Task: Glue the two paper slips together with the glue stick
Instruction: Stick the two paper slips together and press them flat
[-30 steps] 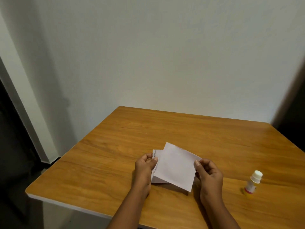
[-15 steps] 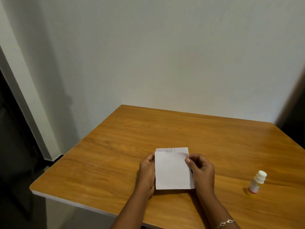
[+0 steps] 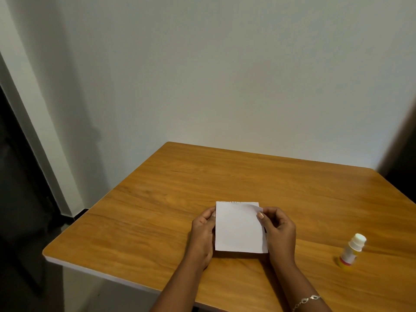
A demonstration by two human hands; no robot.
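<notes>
Two white paper slips lie stacked on the wooden table (image 3: 171, 199). The top slip (image 3: 239, 230) almost fully covers the lower slip (image 3: 234, 202), of which only a thin printed strip shows at the far edge. My left hand (image 3: 202, 235) holds the stack's left edge. My right hand (image 3: 279, 230) pinches the top slip's upper right corner, which curls up slightly. The glue stick (image 3: 352, 251), white-capped with a yellow and red base, stands upright on the table well to the right of my right hand, untouched.
The table stands against a pale wall (image 3: 225, 75). Its front edge (image 3: 94, 269) and left corner are near my arms. A dark doorway (image 3: 13, 199) lies to the left beyond the table.
The top slip was tilted and offset one second ago; it has been turned square and slid over the lower slip, so that less of the lower slip shows now. The glue stick has not moved.
</notes>
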